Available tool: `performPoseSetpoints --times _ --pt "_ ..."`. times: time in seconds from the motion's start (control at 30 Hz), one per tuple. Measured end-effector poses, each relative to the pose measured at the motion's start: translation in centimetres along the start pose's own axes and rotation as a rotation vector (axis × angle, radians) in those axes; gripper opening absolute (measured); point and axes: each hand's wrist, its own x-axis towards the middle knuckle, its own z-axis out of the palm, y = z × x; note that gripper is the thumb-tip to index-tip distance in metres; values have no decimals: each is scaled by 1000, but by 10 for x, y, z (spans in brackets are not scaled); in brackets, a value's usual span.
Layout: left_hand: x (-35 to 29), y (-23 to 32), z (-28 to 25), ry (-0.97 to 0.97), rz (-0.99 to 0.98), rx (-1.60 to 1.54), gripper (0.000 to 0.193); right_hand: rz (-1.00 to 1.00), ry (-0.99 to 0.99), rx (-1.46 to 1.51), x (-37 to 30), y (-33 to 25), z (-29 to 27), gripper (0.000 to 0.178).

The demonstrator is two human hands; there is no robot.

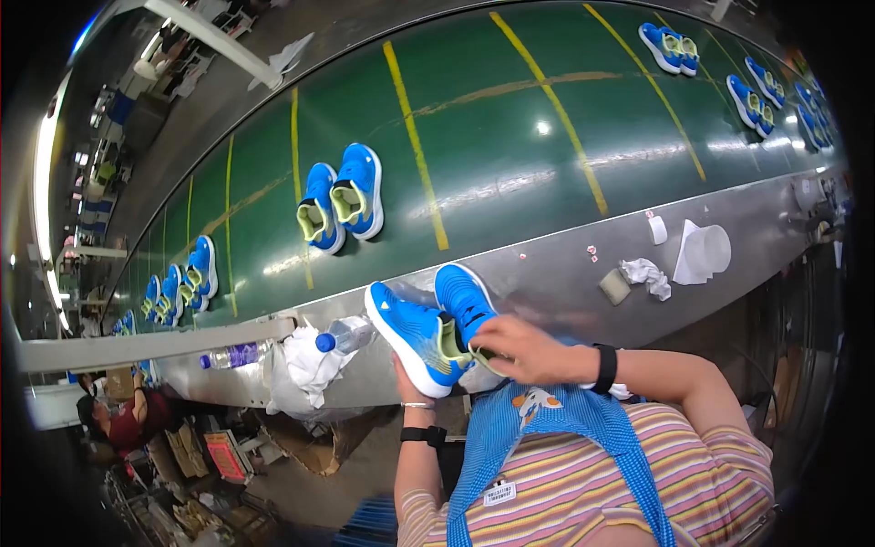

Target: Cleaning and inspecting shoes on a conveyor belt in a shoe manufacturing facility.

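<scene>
Two blue sneakers with white soles and pale yellow-green linings are in front of me at the metal ledge, toes pointing away. My left hand (pixel 407 387) is closed on the left sneaker (pixel 410 333) from its outer side, and most of its fingers are hidden behind the sole. That shoe is tilted, so its white sole shows along the left. The right sneaker (pixel 465 296) leans against it. At its heel opening, my right hand (pixel 529 351) has bent fingers closed on the collar; the fingertips are partly hidden and slightly blurred.
Beyond the metal ledge (pixel 547 273) runs a green conveyor belt (pixel 474 137) with yellow stripes, carrying several pairs of blue sneakers (pixel 357 191). Left on the ledge are bottles (pixel 344 337) and crumpled white paper (pixel 310 365); right are a sponge-like block (pixel 614 287) and more paper (pixel 647 277).
</scene>
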Motion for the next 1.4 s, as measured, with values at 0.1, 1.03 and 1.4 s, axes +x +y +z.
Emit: performPoseSetpoints --times 0.1,1.03,1.4 --pt "-8 -22 -37 66 -216 -587 49 233 87 -70 -10 12 -13 31" --pt "-13 -8 37 -94 -225 129 58 205 249 -366 -30 22 -24 56" --pt "22 24 73 -172 -232 496 55 319 -470 -238 -9 22 -67 36"
